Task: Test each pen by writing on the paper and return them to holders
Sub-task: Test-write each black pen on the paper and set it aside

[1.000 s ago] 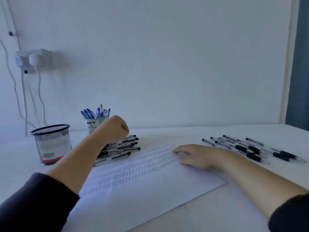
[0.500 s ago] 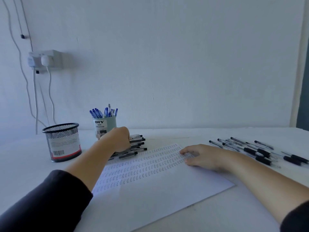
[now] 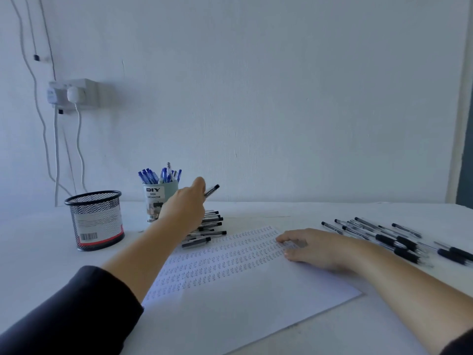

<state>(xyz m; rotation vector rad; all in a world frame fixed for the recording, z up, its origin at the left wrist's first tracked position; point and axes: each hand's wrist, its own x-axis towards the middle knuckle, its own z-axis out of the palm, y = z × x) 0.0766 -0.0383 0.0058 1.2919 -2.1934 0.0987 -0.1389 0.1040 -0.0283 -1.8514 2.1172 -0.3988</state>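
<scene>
My left hand [image 3: 188, 206] is raised above a pile of black pens [image 3: 208, 228] and grips one black pen [image 3: 212, 190], whose end sticks out to the right. Just behind the hand stands a pale DIY desk organizer cup [image 3: 160, 198] full of blue pens [image 3: 158, 175]. An empty black mesh holder [image 3: 96, 221] stands to the left. My right hand [image 3: 312, 248] rests flat on the white paper [image 3: 243, 298], which carries rows of small written words. More black pens [image 3: 389, 237] lie spread on the table at the right.
The white table [image 3: 38, 257] runs back to a white wall. A wall socket [image 3: 73, 93] with a plug and hanging cables is at the upper left. A dark edge shows at the far right.
My left hand dipped to the pile of black pens and has now lifted with one pen in its grip. My right hand stayed on the paper. The camera turned slightly left.
</scene>
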